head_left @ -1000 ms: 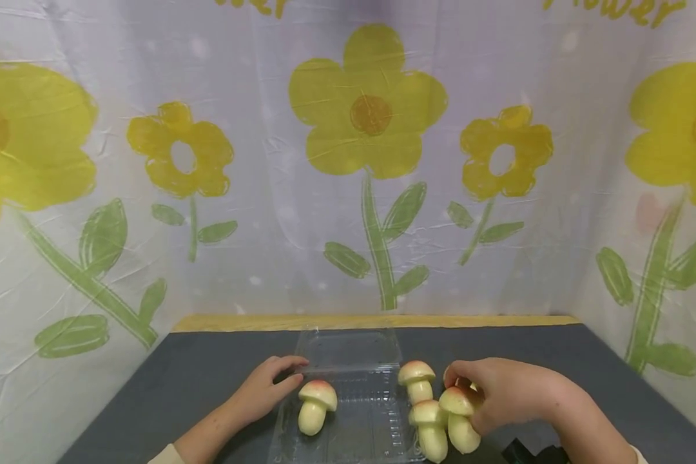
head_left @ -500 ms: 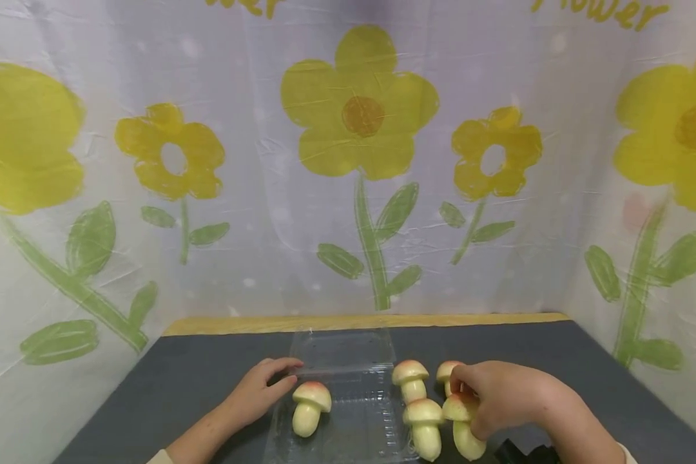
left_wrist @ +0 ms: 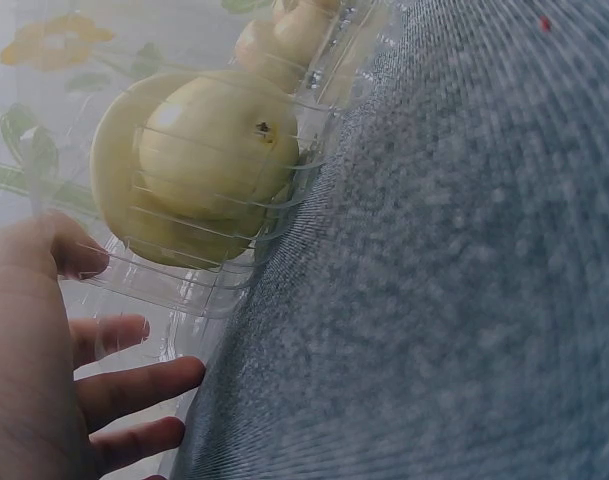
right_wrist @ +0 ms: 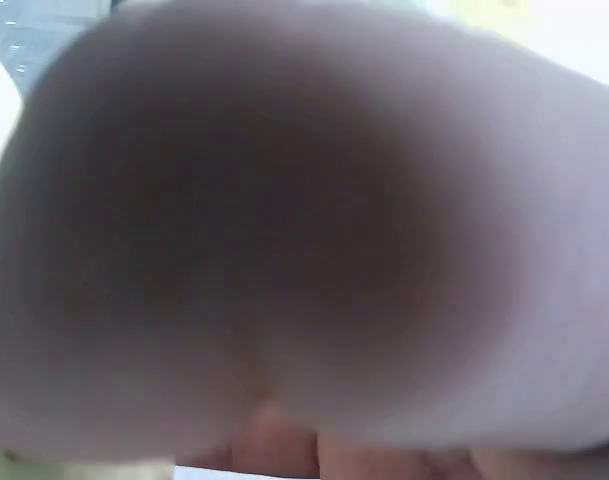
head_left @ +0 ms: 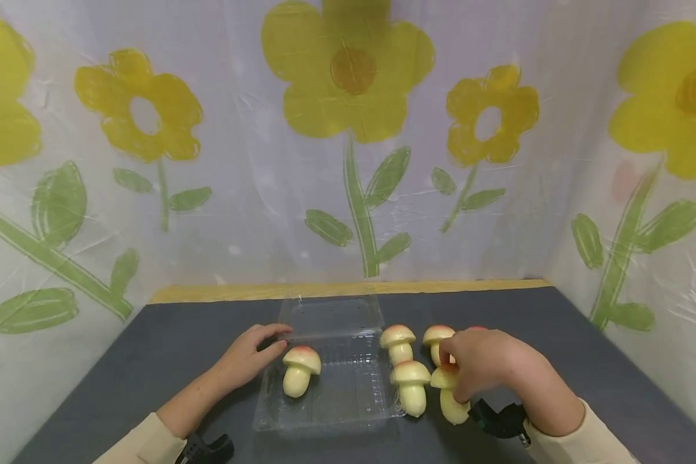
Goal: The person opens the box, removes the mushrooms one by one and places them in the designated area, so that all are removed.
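Observation:
A toy mushroom (head_left: 299, 372) with a reddish cap and pale stem lies in the clear plastic box (head_left: 348, 409), whose lid (head_left: 332, 316) is folded back. My left hand (head_left: 249, 354) rests at the box's left edge with fingers spread; through the plastic in the left wrist view, the mushroom (left_wrist: 214, 150) shows stem end first. My right hand (head_left: 490, 364) pinches the cap of the front right mushroom (head_left: 452, 406) between thumb and fingers. Its palm fills the right wrist view, blurred, and the mushroom's upper right side is hidden behind it.
Two more mushrooms stand close at the box's right side, one behind (head_left: 399, 345) and one in front (head_left: 412, 388). Another mushroom (head_left: 437, 336) sits beyond the right hand's fingertips, and a red cap (head_left: 477, 328) peeks out behind that hand. A flowered curtain (head_left: 255, 193) surrounds the dark table (head_left: 209, 322).
The mushroom in my right hand has shifted slightly right, away from its neighbour. More of the mushroom behind the fingers shows. The left hand stays at the box; the head view has tilted down.

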`<state>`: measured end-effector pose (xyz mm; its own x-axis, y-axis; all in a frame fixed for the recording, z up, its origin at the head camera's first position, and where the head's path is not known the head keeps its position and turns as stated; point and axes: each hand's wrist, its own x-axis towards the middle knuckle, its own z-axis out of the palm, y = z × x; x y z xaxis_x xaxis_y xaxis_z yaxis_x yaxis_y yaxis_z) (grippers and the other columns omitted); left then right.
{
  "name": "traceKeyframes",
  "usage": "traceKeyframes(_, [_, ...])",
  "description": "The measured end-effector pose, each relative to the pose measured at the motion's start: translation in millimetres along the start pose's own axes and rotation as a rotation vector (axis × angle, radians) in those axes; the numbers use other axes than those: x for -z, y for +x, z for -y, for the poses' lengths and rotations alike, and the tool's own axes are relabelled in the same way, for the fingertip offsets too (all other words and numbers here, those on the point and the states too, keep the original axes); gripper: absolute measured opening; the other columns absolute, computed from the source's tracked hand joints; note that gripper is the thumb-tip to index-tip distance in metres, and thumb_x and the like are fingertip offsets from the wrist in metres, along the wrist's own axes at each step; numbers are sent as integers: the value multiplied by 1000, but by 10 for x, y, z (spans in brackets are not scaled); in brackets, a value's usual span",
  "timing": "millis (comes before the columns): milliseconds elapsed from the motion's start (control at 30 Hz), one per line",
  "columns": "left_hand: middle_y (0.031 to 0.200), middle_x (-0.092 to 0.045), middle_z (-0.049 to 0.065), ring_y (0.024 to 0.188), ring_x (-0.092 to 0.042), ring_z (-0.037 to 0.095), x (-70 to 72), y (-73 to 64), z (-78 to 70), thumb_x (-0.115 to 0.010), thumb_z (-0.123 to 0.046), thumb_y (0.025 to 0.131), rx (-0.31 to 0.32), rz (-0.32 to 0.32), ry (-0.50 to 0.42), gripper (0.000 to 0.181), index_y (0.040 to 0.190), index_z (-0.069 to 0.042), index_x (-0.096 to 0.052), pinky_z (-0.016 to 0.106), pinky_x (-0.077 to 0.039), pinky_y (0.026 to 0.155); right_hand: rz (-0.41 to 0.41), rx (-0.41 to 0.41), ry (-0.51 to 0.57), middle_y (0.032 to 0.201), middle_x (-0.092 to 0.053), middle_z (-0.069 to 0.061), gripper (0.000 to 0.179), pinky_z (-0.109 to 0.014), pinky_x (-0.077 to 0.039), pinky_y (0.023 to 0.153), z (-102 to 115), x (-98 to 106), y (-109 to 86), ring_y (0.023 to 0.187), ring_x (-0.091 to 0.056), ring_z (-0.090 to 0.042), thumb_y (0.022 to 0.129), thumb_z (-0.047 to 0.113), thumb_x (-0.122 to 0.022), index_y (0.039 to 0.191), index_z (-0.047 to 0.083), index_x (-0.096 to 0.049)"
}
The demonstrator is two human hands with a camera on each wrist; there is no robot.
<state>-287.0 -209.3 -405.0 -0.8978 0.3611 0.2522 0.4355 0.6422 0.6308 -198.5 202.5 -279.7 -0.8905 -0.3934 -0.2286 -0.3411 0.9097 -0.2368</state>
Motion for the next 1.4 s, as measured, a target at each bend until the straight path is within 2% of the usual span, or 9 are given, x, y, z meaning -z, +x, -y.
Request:
traceKeyframes(133, [128,-64,2,115,-57,25,-15,-3,-8,-58,-33,107,0,4,-3,38,139,-13,-64,54,-48,93,0,-24,-65,68,-42,3,26,-38,-26,59,14,-47,41,62,-32,-16,68,0,-74,78,18,-59])
traceKeyframes(333, [126,-64,1,113,-57,23,-13,-9,-27,-58,-32,107,15,-2,10,36,138,-15,-64,52,-48,92,-22,-72,-150,64,-34,3,29,-38,-23,58,28,-93,106,60,-27,-16,67,3,-74,66,18,-50])
traceKeyframes(567, [124,-64,2,111,-57,22,-6,-12,-43,-59,-32,107,13,-4,19,36,138,-14,-65,51,-48,90,-23,-144,-192,61,-37,3,31,-37,-24,57,26,-146,178,56,-29,-15,70,7,-76,63,18,-48])
traceKeyframes(700, [123,-63,1,111,-56,22,0,-9,-39,-59,-33,107,18,-7,16,37,138,-14,-65,52,-48,90,-46,-138,-212,60,-39,4,28,-35,-24,55,43,-173,204,56,-31,-15,69,7,-74,63,18,-49])
traceKeyframes(1000, [123,-63,1,112,-56,23,15,-8,-37,-59,-34,107,9,-15,36,38,139,-14,-64,53,-48,91,-39,-135,-261,67,-46,1,23,-37,-25,55,94,-161,238,58,-34,-16,73,6,-77,73,16,-56])
traceKeyframes(1133, [123,-64,2,112,-57,24,25,-26,-38,-59,-34,107,6,-21,39,38,139,-14,-64,54,-48,91,-32,-142,-221,84,-55,-2,25,-42,-37,58,111,-89,191,66,-47,-19,77,11,-82,94,13,-63])
traceKeyframes(1233, [124,-64,3,113,-57,25,24,-35,-35,-58,-35,107,6,-17,38,39,139,-14,-64,55,-48,91,-63,-121,-182,101,-59,-3,38,-45,-44,62,126,-44,118,73,-53,-19,81,19,-85,113,13,-65])
traceKeyframes(1300, [125,-63,3,113,-57,26,19,-36,-38,-58,-35,107,10,-14,31,39,139,-14,-64,55,-48,91,-119,-70,-159,105,-60,-2,39,-43,-46,61,152,-37,75,72,-53,-17,83,25,-85,116,15,-66])
traceKeyframes(1400, [126,-63,4,114,-57,27,8,-25,-44,-58,-33,107,5,-13,24,39,140,-13,-64,56,-48,91,-248,54,-103,103,-60,5,32,-36,-45,58,223,-54,53,70,-52,-10,86,31,-83,113,19,-68])
